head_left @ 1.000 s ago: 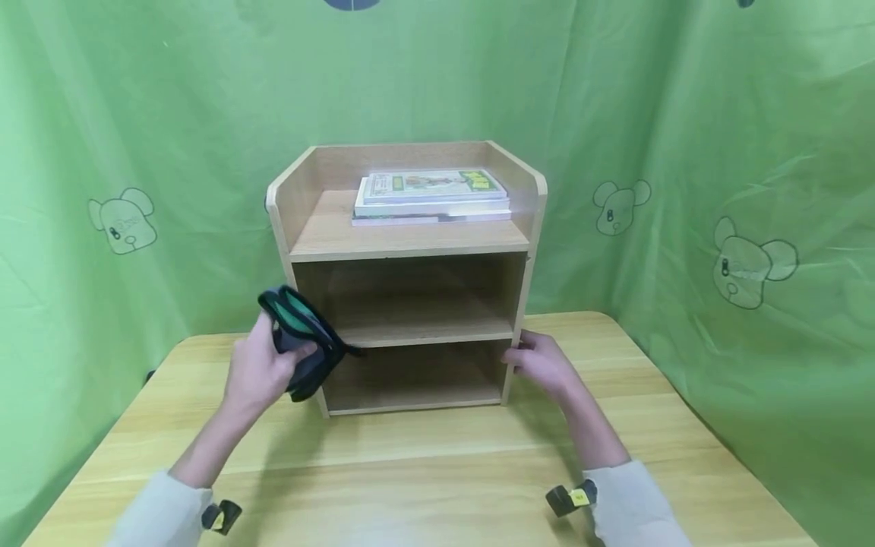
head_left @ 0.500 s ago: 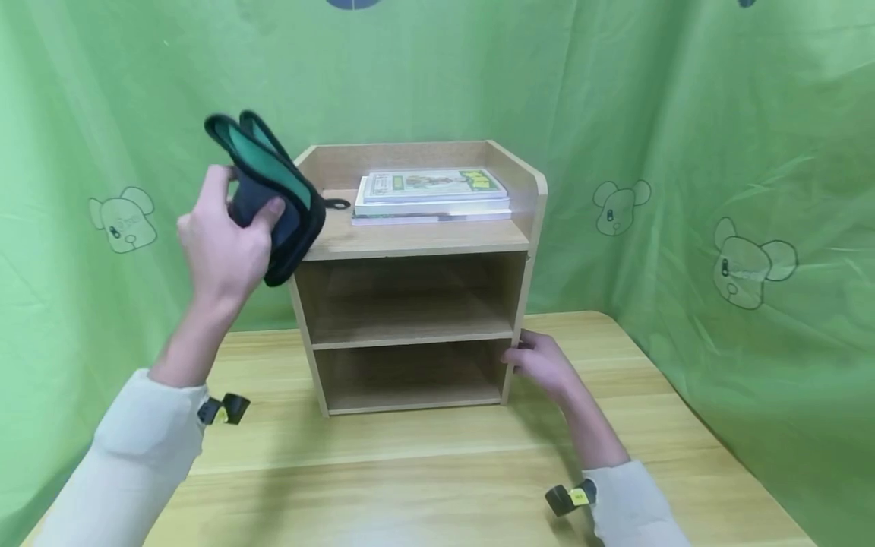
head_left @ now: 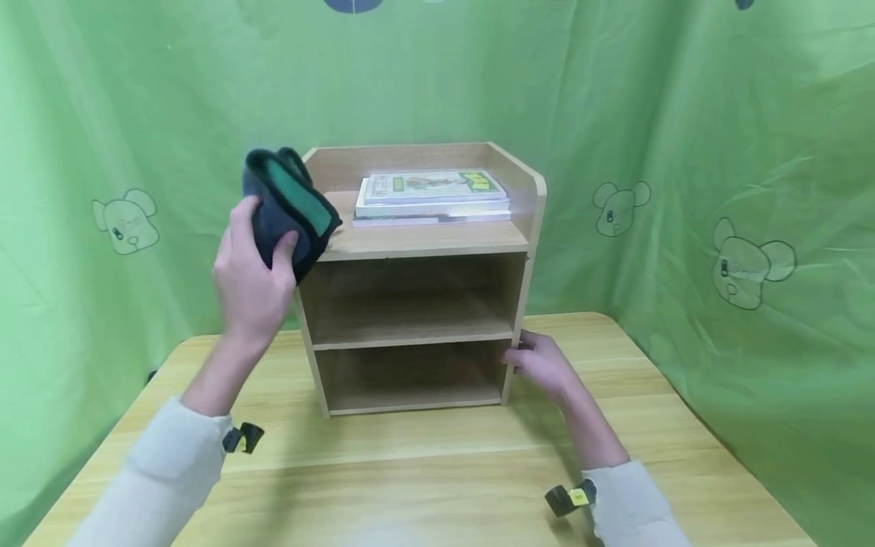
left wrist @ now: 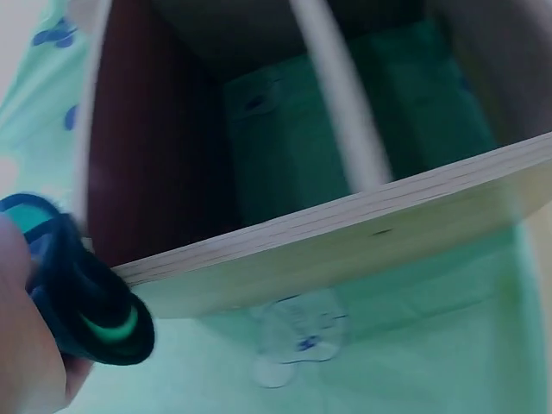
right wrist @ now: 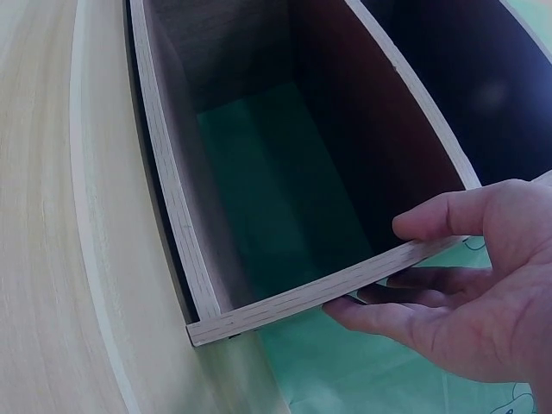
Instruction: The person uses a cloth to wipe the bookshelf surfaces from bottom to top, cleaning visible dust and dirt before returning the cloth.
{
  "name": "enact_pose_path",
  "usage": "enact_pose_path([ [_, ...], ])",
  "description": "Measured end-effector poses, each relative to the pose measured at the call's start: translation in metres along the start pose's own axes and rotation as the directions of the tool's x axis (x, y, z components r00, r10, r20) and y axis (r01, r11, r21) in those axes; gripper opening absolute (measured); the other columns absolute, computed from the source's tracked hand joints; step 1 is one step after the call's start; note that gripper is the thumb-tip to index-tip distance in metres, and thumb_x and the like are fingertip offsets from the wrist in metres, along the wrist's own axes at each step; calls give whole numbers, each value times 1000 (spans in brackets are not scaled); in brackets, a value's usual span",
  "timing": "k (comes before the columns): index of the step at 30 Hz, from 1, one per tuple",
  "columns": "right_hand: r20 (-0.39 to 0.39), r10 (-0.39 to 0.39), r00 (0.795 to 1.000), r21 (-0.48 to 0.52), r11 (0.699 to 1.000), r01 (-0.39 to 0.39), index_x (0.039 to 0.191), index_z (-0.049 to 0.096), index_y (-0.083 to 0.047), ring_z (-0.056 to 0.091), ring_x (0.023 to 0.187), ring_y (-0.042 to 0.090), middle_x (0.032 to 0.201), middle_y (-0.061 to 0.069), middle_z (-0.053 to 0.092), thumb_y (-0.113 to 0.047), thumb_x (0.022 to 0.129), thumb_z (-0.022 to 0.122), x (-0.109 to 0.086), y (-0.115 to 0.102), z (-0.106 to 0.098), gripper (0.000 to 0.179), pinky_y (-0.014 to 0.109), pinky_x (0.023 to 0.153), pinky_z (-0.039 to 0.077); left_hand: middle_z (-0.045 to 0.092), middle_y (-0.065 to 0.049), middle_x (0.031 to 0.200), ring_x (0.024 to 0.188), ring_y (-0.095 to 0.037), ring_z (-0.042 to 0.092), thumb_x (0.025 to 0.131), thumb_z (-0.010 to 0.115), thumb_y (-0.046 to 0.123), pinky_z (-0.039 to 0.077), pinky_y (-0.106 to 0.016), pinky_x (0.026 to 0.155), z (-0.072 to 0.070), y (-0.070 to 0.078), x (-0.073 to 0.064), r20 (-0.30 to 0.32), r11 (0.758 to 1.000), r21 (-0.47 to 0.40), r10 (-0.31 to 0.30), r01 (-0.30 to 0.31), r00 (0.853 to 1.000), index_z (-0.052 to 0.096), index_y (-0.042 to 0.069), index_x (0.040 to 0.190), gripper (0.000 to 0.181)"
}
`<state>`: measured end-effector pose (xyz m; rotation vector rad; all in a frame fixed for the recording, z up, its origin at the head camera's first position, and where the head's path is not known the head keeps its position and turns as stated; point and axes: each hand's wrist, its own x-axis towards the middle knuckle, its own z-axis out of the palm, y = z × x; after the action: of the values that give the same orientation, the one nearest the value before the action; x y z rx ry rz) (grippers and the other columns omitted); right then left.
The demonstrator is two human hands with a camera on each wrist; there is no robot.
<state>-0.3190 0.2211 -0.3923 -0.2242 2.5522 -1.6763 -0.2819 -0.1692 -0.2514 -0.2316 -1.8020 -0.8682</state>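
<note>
A small wooden shelf [head_left: 410, 342] with three levels stands on the table. My left hand [head_left: 253, 273] grips a folded dark blue and green cloth [head_left: 287, 205] with black edging, raised at the shelf's upper left side. In the head view the cloth overlaps the left side panel's top. The left wrist view shows the cloth [left wrist: 90, 302] right by a corner of the shelf. My right hand [head_left: 543, 365] holds the front edge of the right side panel low down. In the right wrist view its thumb [right wrist: 440, 216] lies inside the panel and the other fingers [right wrist: 379, 315] outside.
A stack of several books [head_left: 432, 199] lies on the shelf's top level, toward the right. The pale wooden table [head_left: 424, 471] extends in front and to both sides. A green curtain [head_left: 437, 76] with animal drawings hangs behind and around. Each sleeve carries a small black wrist camera [head_left: 562, 501].
My left hand has lifted the cloth from beside the middle level to above the top level, then come slightly down and right to the upper left side. The right hand stays in place.
</note>
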Motion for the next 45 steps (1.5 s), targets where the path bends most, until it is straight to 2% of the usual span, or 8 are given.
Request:
enact_pose_path([
  [7,-7,-2,1000,-7,1000,2,152,32,11,56,128,45,142,35,51,-8,91,61,-1,-1,2,70,51,107,48,64,-24,125,109,-42,63,95,68,15,49,-60,91,4,-19,-38,-3,999,-15,-38,38,999,52,-2,136,47],
  [12,-8,-2,1000,-11,1000,2,152,32,11,55,129,46,144,35,49,-9,91,61,-2,-1,2,70,52,107,47,64,-27,119,105,-49,64,88,76,12,50,-64,88,2,-28,-60,80,995,28,-97,95,992,50,-4,132,53],
  [16,-6,-4,1000,-8,1000,4,152,32,11,55,129,46,144,35,49,-9,91,60,-1,-2,2,70,52,107,47,66,-28,110,98,-51,66,82,79,10,52,-65,83,-1,-37,-80,198,983,94,-176,160,964,47,-1,126,56],
  [25,-9,3,1000,-20,1000,-3,153,30,10,56,128,46,144,34,50,-9,92,60,0,0,1,70,52,108,47,70,-27,94,83,-45,68,77,79,3,55,-58,73,-2,-64,-132,449,951,192,-303,241,840,53,-2,117,48],
  [32,-9,0,1000,-35,999,0,153,31,11,58,126,45,140,34,53,-10,92,60,-1,-1,1,70,53,107,47,72,-22,90,83,-36,69,74,82,7,57,-52,75,3,-86,-166,625,906,312,-422,285,657,67,-4,100,31],
  [34,-8,4,1000,-32,999,-4,153,30,10,57,126,45,142,34,52,-11,92,60,-2,-3,1,71,53,108,46,72,-22,90,83,-36,69,74,82,9,57,-52,76,5,-89,-172,638,901,327,-433,285,637,68,-4,95,29],
  [39,-16,6,1000,-44,999,-7,154,31,9,59,125,45,143,34,51,-11,92,61,-3,-5,1,72,54,108,46,71,-25,90,84,-40,68,74,81,10,56,-54,76,6,-88,-174,624,902,339,-428,267,654,67,-5,95,29],
  [45,-22,4,1000,-58,998,-5,153,32,8,60,123,43,141,34,53,-12,91,62,-3,-2,1,72,52,105,49,68,-28,96,86,-45,68,76,77,13,56,-54,71,2,-74,-163,546,875,345,-480,339,687,38,-4,135,73],
])
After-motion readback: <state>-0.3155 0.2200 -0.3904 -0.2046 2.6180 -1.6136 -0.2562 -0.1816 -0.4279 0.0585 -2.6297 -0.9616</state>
